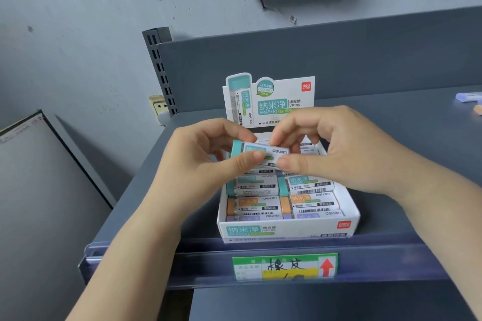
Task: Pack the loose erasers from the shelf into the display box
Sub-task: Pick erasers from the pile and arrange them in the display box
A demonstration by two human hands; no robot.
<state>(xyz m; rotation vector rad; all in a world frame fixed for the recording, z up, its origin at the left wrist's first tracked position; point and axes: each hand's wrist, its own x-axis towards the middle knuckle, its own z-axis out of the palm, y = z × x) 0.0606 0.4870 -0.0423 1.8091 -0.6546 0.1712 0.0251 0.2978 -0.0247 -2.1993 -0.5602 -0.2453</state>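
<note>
Hands are meeting over the display box (287, 229), both pinching one teal-capped eraser (257, 154). The left hand (208, 161) is clamping its capped end between thumb and fingers; the right hand (347, 151) is closing its grip on the other end, thumb below and fingertips on top, so much of the eraser's wrapper is covered. Directly beneath the grip, the box is sitting on the grey shelf (404, 138) with teal, orange and purple erasers lying in rows; the rows under the hands are hidden. Behind the grip, the box's upright header card (271, 99) is partly blocked by the fingers. Far to the right of the grip, at the frame edge, two loose erasers (468, 97) are lying cut off. Below, a green price tag (284, 266) is showing blurred handwriting.
</note>
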